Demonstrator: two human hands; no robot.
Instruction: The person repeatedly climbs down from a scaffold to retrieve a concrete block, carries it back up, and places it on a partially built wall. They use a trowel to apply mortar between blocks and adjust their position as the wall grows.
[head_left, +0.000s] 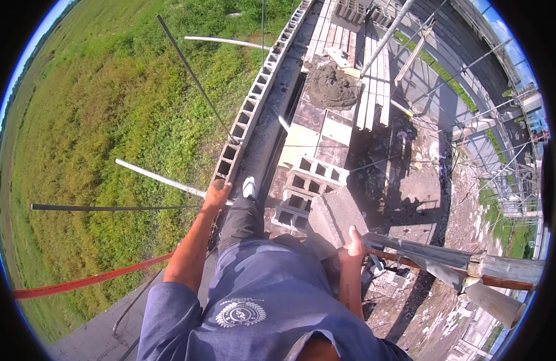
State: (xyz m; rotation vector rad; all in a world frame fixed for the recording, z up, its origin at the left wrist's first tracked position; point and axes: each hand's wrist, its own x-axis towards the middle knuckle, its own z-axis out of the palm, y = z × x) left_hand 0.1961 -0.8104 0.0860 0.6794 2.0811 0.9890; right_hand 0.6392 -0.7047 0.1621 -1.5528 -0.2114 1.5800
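hands apart. left hand [218,194] is rested on near end of grey hollow-block row [240,127], likely for balance; grip cannot be told. grey concrete block [333,218] is clamped by right hand [352,246], beside grey hollow blocks [297,212] stacked on brown-and-tan board platform [297,144]. grey mortar [332,87] is heaped uncontained at its left edge.

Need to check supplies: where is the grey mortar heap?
Upper right of centre in the head view, the grey mortar heap lies beyond the stacked grey hollow concrete blocks, beside long pale planks.
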